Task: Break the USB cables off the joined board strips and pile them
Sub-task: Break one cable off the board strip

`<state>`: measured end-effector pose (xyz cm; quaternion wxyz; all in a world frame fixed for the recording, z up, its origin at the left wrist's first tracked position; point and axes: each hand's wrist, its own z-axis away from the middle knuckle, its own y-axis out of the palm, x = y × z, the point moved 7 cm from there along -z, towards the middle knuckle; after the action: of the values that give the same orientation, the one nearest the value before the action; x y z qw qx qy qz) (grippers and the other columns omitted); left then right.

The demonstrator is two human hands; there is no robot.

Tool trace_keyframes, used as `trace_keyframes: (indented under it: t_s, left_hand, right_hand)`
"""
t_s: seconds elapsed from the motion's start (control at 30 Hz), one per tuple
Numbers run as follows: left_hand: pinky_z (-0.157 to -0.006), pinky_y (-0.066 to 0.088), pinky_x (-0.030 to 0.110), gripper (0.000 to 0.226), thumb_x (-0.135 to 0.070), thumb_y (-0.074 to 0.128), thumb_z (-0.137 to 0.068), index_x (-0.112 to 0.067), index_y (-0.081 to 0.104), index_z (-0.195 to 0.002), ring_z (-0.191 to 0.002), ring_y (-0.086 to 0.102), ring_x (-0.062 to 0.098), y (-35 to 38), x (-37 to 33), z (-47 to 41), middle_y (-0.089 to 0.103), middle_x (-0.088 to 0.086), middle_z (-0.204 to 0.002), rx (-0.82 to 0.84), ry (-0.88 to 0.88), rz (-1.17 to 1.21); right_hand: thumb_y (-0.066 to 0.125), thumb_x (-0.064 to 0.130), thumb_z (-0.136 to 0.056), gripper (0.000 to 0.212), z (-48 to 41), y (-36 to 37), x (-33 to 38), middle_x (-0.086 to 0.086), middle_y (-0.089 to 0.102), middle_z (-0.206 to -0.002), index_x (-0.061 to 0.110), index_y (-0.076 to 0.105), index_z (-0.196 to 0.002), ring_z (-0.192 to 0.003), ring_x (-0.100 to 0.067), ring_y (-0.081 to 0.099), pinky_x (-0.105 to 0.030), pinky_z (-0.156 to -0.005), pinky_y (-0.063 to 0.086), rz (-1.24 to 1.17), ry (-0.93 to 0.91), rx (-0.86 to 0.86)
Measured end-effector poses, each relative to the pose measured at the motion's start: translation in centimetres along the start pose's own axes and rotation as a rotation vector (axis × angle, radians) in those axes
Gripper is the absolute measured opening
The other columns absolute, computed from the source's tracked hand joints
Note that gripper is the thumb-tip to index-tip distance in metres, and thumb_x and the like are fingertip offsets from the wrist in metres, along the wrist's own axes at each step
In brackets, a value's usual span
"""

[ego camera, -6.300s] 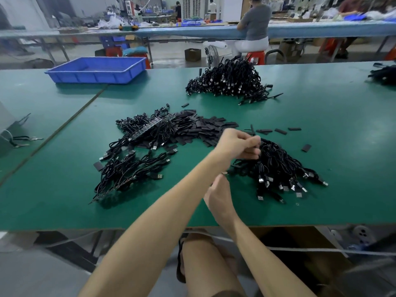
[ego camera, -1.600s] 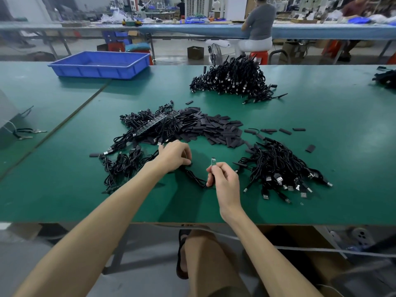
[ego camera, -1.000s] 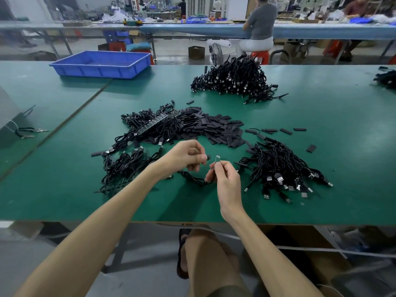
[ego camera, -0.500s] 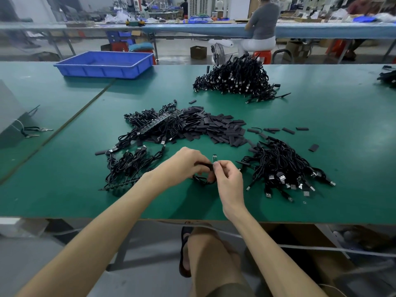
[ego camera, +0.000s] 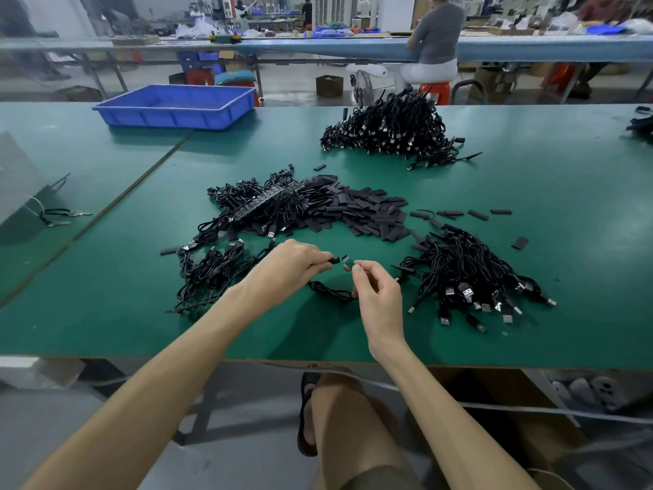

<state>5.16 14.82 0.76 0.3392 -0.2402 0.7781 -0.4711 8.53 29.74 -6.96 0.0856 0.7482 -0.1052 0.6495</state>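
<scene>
My right hand (ego camera: 376,290) pinches the small green board end (ego camera: 347,262) of a black USB cable (ego camera: 330,291), whose loop hangs to the green table (ego camera: 106,277). My left hand (ego camera: 289,265) pinches a small black piece (ego camera: 332,260) just left of that board end. A pile of joined cable strips (ego camera: 215,267) lies to the left, and more with a long board strip (ego camera: 263,203) behind. Separated cables form a pile (ego camera: 470,281) at the right.
A heap of black flat pieces (ego camera: 357,210) lies behind my hands. A large cable pile (ego camera: 392,132) sits farther back, and a blue tray (ego camera: 176,106) at the back left. A person sits at the far bench (ego camera: 436,40). My knee shows below the table edge.
My left hand left the strip pile and came right to meet my right hand at the cable's board end; now the black piece it pinches is a little apart from that end.
</scene>
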Motion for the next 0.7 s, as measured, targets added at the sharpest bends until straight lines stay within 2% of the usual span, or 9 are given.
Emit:
trace_keyframes:
  t_s: [0.1,0.27,0.43,0.57,0.7]
  left_hand:
    - [-0.077,0.053,0.043,0.025,-0.022,0.059,-0.103,-0.005,0.073,-0.114,-0.078,0.066,0.023,-0.4,-0.4,0.3,0.073,0.007,-0.095,-0.013,0.014,-0.010]
    - [-0.080,0.052,0.045,0.030,-0.027,0.053,-0.105,-0.003,0.068,-0.114,-0.088,0.064,0.027,-0.1,-0.7,0.3,0.069,0.009,-0.098,0.057,0.021,-0.119]
    - [-0.079,0.051,0.042,0.029,-0.028,0.048,-0.108,-0.005,0.064,-0.108,-0.090,0.057,0.025,0.2,-1.2,0.5,0.062,0.006,-0.094,0.060,0.067,-0.230]
    - [-0.087,0.052,0.040,0.026,-0.015,0.058,-0.102,-0.002,0.066,-0.124,-0.100,0.061,0.029,-0.3,-1.9,0.7,0.067,0.012,-0.109,0.044,0.148,-0.287]
    - [-0.092,0.048,0.041,0.041,-0.001,0.064,-0.095,-0.002,0.059,-0.136,-0.107,0.059,0.031,-0.3,-1.8,0.9,0.065,0.013,-0.117,0.025,0.165,-0.345]
  right_hand:
    - [0.060,0.028,-0.103,0.017,0.0,0.0,0.0,0.015,0.059,-0.065,0.024,0.072,-0.092,-0.061,-0.002,0.048,-0.018,-0.057,0.040,0.006,-0.009,0.004]
    - [0.062,0.029,-0.101,0.016,0.0,-0.1,-0.1,0.014,0.067,-0.071,0.024,0.074,-0.092,-0.065,0.001,0.055,-0.017,-0.062,0.045,0.014,-0.006,0.000]
    - [0.064,0.027,-0.100,0.019,-0.1,0.1,0.0,0.012,0.061,-0.065,0.021,0.072,-0.084,-0.063,-0.005,0.051,-0.026,-0.061,0.043,0.018,-0.013,0.025]
    - [0.065,0.029,-0.101,0.021,0.0,0.1,0.1,0.012,0.060,-0.063,0.022,0.072,-0.082,-0.062,-0.006,0.050,-0.031,-0.062,0.044,0.031,-0.023,0.057]
    - [0.063,0.027,-0.102,0.023,0.1,0.5,0.1,0.011,0.061,-0.061,0.024,0.072,-0.080,-0.062,-0.009,0.053,-0.037,-0.064,0.046,0.044,-0.022,0.086]
